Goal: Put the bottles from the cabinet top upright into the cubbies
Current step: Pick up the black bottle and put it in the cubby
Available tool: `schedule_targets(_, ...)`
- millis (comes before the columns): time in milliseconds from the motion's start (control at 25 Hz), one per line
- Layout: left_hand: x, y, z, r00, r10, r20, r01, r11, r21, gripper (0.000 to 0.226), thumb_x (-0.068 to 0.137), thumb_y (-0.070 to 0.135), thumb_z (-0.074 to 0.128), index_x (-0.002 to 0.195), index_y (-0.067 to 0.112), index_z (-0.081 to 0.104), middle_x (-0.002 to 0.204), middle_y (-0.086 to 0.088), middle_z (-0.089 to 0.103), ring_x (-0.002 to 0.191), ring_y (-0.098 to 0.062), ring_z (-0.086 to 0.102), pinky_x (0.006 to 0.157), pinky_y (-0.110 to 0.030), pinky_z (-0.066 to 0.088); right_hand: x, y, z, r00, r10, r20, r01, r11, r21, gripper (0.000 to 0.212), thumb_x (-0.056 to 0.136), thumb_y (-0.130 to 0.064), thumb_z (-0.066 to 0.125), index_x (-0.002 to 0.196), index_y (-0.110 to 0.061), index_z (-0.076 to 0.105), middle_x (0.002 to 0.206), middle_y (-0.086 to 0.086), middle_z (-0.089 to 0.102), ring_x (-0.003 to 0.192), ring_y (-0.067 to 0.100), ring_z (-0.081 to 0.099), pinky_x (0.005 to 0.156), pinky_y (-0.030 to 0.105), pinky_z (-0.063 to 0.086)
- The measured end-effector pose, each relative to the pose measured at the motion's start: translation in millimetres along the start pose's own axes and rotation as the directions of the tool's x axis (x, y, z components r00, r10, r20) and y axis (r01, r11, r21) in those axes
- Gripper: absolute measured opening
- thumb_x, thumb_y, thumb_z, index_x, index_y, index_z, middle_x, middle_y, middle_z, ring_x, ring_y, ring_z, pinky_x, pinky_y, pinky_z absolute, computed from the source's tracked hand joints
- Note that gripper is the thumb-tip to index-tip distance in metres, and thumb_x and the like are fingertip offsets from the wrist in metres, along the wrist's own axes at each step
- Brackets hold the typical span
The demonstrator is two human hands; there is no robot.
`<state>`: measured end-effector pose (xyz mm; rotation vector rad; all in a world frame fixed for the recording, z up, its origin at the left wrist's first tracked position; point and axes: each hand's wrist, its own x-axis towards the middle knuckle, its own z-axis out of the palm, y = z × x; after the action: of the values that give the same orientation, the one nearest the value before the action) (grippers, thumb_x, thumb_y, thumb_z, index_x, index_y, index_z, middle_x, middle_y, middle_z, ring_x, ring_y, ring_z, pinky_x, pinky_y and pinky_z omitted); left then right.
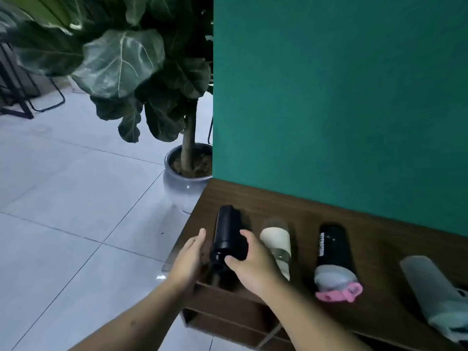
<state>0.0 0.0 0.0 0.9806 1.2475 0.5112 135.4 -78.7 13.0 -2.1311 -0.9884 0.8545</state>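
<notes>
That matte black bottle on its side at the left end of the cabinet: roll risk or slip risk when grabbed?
The black bottle is round and lies on its side near the cabinet top's left edge, so it probably rolls if nudged. Its smooth finish may slip; the right hand wraps it, the left hand is open alongside.

- A dark walnut-brown wooden cabinet top (298, 211) runs along the teal wall.
- On it lie four bottles in a row, all on their sides.
- At the left end, a matte black cylindrical bottle (226, 231).
- Just beside it, a clear bottle with a cream band (276, 243).
- Then a black shaker bottle with a grey-and-pink lid (334, 252).
- Farthest right, a frosted translucent bottle (430, 285).
</notes>
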Motion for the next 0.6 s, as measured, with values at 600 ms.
schedule_targets(600, -74, -52, -26, 0.978, 0.183, 0.101, -0.147, 0.946, -0.289, 0.056, 0.105, 0.063, 0.048, 0.128, 0.02, 0.075, 0.111, -0.011, 0.083, 0.098, -0.03, 0.078, 0.081, -0.04, 0.059, -91, 23, 53, 0.871, -0.48, -0.102, 0.421, 0.838, -0.346, 0.114, 0.058, -0.063, 0.084, 0.154, -0.044, 0.025, 0.148, -0.01, 0.048, 0.133, 0.021, 0.053, 0.104, 0.04, 0.048)
